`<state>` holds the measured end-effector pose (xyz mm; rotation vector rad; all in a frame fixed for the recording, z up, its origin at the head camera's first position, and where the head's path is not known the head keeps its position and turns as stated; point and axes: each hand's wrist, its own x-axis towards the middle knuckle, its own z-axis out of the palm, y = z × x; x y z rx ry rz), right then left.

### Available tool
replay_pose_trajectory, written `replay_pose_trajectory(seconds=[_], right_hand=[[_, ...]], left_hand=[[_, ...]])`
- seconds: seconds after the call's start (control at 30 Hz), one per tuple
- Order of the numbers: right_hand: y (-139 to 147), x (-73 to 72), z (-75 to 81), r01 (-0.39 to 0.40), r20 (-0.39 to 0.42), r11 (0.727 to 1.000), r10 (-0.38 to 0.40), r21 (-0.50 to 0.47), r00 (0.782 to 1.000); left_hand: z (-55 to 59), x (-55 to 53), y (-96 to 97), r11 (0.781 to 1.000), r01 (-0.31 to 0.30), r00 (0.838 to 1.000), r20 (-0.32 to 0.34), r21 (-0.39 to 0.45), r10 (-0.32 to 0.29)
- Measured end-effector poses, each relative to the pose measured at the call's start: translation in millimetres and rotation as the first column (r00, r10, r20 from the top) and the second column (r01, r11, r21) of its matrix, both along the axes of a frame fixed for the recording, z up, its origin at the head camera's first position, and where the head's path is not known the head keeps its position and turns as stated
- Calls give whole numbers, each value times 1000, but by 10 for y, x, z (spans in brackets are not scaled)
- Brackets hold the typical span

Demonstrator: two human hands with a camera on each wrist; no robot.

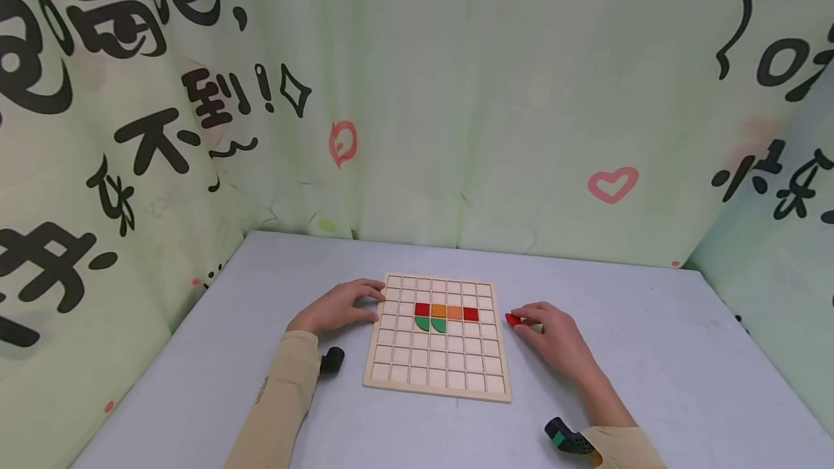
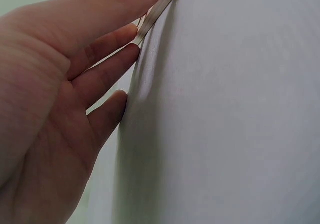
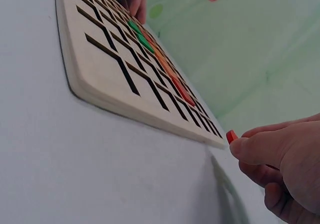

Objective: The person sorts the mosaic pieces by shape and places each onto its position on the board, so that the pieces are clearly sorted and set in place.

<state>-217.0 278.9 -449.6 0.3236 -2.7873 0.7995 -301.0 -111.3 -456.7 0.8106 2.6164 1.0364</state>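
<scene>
A wooden grid board point(image 1: 438, 368) lies on the table with a row of colored tiles in its upper half. That row runs red tile point(image 1: 422, 309), two orange tiles point(image 1: 446, 311), then another red tile point(image 1: 470, 314). Below its left end sit two green quarter-round tiles point(image 1: 431, 324). My left hand point(image 1: 342, 305) rests at the board's left edge, fingers and thumb spread along it. Just off the right edge, my right hand point(image 1: 554, 335) pinches a small red tile point(image 1: 512, 319) between thumb and fingers; the right wrist view shows this red tile point(image 3: 231, 136) at the fingertips.
The board stands on a white-covered table point(image 1: 651, 353). A pale green curtain point(image 1: 469, 93) with black writing and pink drawings hangs behind and along both sides. Black wrist devices show by the left sleeve point(image 1: 280, 389) and the right sleeve point(image 1: 625, 447).
</scene>
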Motion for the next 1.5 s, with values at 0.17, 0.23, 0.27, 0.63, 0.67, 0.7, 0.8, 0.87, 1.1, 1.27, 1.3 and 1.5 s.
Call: replay_pose_trajectory(seconds=[0.17,0.23,0.27,0.63,0.67,0.7,0.8,0.87,1.1,1.27,1.3,1.5], right_hand=[[-205,22,29,-44,14,999,44,-13,999],[-282,37,42,-67,26,998,67,-18,997],[-318,45,50,-78,30,997,79,-20,996],[-554,57,103,-105,63,993,108,-47,992],[-570,51,98,-103,67,993,106,-49,992],[-588,45,94,-100,73,993,104,-54,992],[-636,28,76,-92,84,994,97,-55,992],[-670,15,65,-91,89,994,96,-54,991],[-769,-37,35,-106,86,993,109,-42,990],[-805,-66,24,-125,83,992,127,-26,988],[-814,-72,22,-127,86,992,128,-23,988],[-846,-97,-3,-144,85,989,145,-18,986]], left_hand=[[-13,-3,-9,1000,6,1000,1,3,-6],[-15,-4,-13,1000,4,1000,4,6,-4],[-16,-5,-15,1000,2,1000,3,6,-2],[-17,-18,-11,1000,15,1000,-2,18,-15],[-18,-18,-11,1000,14,1000,0,20,-14],[-17,-17,-9,1000,12,1000,3,20,-12],[-22,-17,-7,1000,14,1000,4,17,-14],[-23,-16,-6,1000,14,1000,3,17,-14],[-13,-10,-17,999,21,1000,-12,25,-21],[-13,-6,-19,999,23,1000,-12,27,-22],[-11,-6,-19,999,22,1000,-12,27,-22],[-15,-13,-13,1000,19,1000,-13,16,-19]])
